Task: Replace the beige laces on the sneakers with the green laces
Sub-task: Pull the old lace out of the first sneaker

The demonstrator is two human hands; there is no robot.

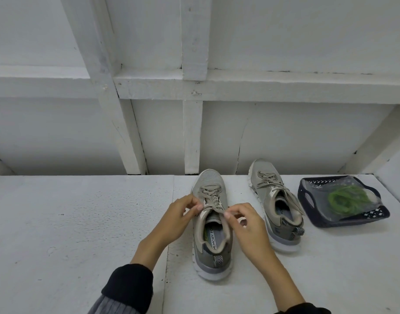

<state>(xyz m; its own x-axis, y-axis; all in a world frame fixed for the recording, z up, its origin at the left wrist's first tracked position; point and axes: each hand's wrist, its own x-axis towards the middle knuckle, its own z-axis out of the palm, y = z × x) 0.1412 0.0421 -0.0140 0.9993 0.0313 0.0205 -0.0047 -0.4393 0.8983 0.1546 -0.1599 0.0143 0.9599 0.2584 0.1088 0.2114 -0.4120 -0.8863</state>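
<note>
Two grey-beige sneakers stand on the white table, toes pointing away from me. The nearer sneaker [211, 225] sits in the middle, with its beige lace [211, 196] threaded through the eyelets. My left hand [180, 214] pinches the lace at the left of the tongue. My right hand [244, 220] pinches the lace at the right of the top eyelets. The second sneaker [274, 200] stands to the right, its beige lace hanging loose. The green laces [346, 199] lie coiled inside a clear plastic bag in a dark basket [307, 200].
The white table [81, 223] stretches wide to the left of the sneakers. A white panelled wall [194, 87] with wooden battens rises right behind the table's far edge. The basket sits near the table's right edge.
</note>
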